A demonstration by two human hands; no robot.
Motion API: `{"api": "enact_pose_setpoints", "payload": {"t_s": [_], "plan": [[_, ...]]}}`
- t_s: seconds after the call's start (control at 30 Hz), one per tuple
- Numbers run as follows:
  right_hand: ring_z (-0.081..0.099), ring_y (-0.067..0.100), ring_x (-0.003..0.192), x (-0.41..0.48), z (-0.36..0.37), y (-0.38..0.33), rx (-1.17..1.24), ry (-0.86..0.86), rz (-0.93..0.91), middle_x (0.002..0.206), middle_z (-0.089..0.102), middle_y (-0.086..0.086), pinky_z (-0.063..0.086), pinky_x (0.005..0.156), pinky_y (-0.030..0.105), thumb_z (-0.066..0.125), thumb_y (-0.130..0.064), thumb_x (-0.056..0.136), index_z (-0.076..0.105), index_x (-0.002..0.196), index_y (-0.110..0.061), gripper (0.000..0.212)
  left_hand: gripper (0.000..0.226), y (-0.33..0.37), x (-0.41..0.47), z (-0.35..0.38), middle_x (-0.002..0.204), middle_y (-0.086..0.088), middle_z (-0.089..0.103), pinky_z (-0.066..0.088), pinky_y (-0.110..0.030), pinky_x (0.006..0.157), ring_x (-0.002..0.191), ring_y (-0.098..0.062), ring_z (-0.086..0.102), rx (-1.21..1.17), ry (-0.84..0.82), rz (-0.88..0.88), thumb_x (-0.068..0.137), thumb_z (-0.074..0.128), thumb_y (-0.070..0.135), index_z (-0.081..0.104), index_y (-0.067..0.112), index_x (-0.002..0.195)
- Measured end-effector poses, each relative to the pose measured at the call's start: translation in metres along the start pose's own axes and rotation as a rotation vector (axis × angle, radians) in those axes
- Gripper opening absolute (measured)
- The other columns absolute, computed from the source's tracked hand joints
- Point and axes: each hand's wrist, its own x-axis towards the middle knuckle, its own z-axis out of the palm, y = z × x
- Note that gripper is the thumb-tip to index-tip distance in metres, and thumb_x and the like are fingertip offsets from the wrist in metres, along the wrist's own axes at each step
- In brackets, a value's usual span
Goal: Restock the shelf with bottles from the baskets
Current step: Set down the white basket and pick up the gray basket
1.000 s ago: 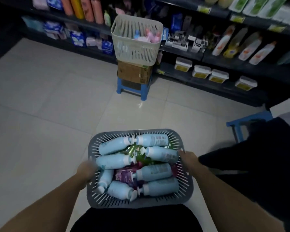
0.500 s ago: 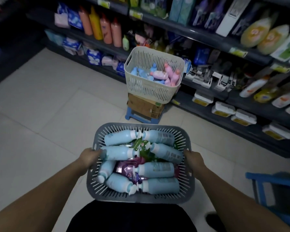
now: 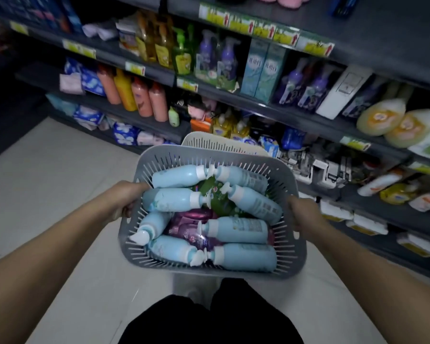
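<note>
- Shelf: dark tiers run across the top and down the right side, packed with goods. Price tags line the front edges.
- Floor: pale tiles, open room to the left of the shelf and under both forearms.
- Grey basket: held off the floor at centre, tilted. Its far rim overlaps the white basket, which sits just beyond it against the lower tiers.
- Bottles: pale blue, lying on their sides inside the grey basket, reaching its walls. Purple pack and green pack lie between them.
- Left hand: clamped on the basket's left rim, fingers curled under.
- Right hand: clamped on the right rim, so the hands are well apart.
</note>
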Motion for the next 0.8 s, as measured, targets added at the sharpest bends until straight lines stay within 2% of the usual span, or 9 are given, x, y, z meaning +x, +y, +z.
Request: {"api": "enact_pose_setpoints", "payload": {"t_s": [0.07, 0.13, 0.2, 0.27, 0.37, 0.47, 0.57, 0.7, 0.8], "plan": [[0.026, 0.014, 0.041, 0.024, -0.007, -0.040, 0.005, 0.002, -0.055, 0.054, 0.029, 0.006, 0.019, 0.047, 0.031, 0.050, -0.015, 0.087, 0.033, 0.058, -0.017, 0.033, 0.030, 0.037, 0.016, -0.002, 0.039, 0.002, 0.028, 0.018, -0.018, 0.045, 0.031, -0.010, 0.020, -0.011, 0.004, 0.013, 0.090, 0.050, 0.016, 0.041, 0.016, 0.062], [0.026, 0.013, 0.037, 0.048, -0.012, -0.080, 0.012, 0.005, -0.091, 0.050, 0.029, 0.005, 0.020, 0.046, 0.023, 0.055, -0.020, 0.078, 0.037, 0.056, -0.017, 0.029, 0.028, 0.065, 0.030, 0.000, 0.041, 0.002, 0.028, 0.018, -0.019, 0.047, 0.035, -0.011, 0.020, -0.054, 0.018, 0.005, 0.090, 0.051, 0.017, 0.040, 0.017, 0.064], [0.025, 0.014, 0.038, 0.066, -0.018, -0.119, -0.025, -0.018, -0.123, 0.045, 0.031, 0.002, 0.022, 0.042, 0.019, 0.058, -0.024, 0.082, 0.038, 0.056, -0.016, 0.034, 0.025, 0.082, 0.040, 0.006, 0.047, 0.001, 0.029, 0.020, -0.020, 0.048, 0.038, -0.012, 0.022, -0.095, 0.007, -0.011, 0.090, 0.051, 0.018, 0.043, 0.017, 0.067], [0.025, 0.016, 0.041, 0.090, -0.021, -0.155, -0.077, -0.025, -0.158, 0.047, 0.031, 0.003, 0.022, 0.042, 0.022, 0.054, -0.018, 0.089, 0.037, 0.057, -0.014, 0.037, 0.021, 0.092, 0.051, 0.014, 0.044, 0.001, 0.033, 0.024, -0.019, 0.046, 0.034, -0.012, 0.027, -0.133, -0.011, -0.037, 0.090, 0.052, 0.017, 0.046, 0.015, 0.070], [0.025, 0.017, 0.046, 0.124, -0.016, -0.193, -0.194, 0.007, -0.192, 0.053, 0.029, 0.006, 0.021, 0.047, 0.026, 0.051, -0.013, 0.089, 0.036, 0.058, -0.012, 0.034, 0.020, 0.099, 0.062, 0.027, 0.040, -0.002, 0.033, 0.026, -0.017, 0.043, 0.029, -0.014, 0.029, -0.158, -0.026, -0.084, 0.090, 0.052, 0.016, 0.046, 0.010, 0.072], [0.028, 0.018, 0.046, 0.157, -0.008, -0.215, -0.285, 0.048, -0.246, 0.052, 0.031, 0.007, 0.021, 0.050, 0.029, 0.049, -0.009, 0.088, 0.033, 0.055, -0.010, 0.036, 0.022, 0.107, 0.076, 0.034, 0.036, -0.003, 0.032, 0.022, -0.010, 0.034, 0.033, -0.017, 0.029, -0.168, -0.055, -0.128, 0.090, 0.049, 0.014, 0.043, 0.009, 0.070], [0.029, 0.018, 0.047, 0.183, 0.003, -0.230, -0.345, 0.037, -0.223, 0.052, 0.032, 0.007, 0.023, 0.051, 0.031, 0.049, -0.008, 0.087, 0.033, 0.055, -0.010, 0.036, 0.019, 0.116, 0.091, 0.036, 0.036, -0.003, 0.032, 0.020, -0.012, 0.037, 0.031, -0.016, 0.030, -0.187, -0.049, -0.147, 0.089, 0.048, 0.014, 0.043, 0.008, 0.072], [0.026, 0.017, 0.047, 0.215, 0.016, -0.243, -0.379, -0.026, -0.194, 0.052, 0.029, 0.009, 0.024, 0.052, 0.031, 0.051, -0.014, 0.088, 0.033, 0.058, -0.013, 0.035, 0.020, 0.122, 0.097, 0.044, 0.036, -0.004, 0.034, 0.021, -0.010, 0.033, 0.025, -0.014, 0.029, -0.259, 0.011, -0.156, 0.088, 0.050, 0.009, 0.044, 0.006, 0.070], [0.039, 0.021, 0.059, 0.239, 0.026, -0.254, -0.399, -0.108, -0.196, 0.063, 0.040, 0.014, 0.030, 0.060, 0.035, 0.055, -0.017, 0.085, 0.043, 0.067, -0.011, 0.023, 0.016, 0.122, 0.103, 0.054, 0.045, -0.007, 0.033, 0.022, -0.017, 0.040, 0.032, -0.016, 0.030, -0.298, 0.076, -0.184, 0.088, 0.051, 0.011, 0.044, 0.005, 0.075]]}}
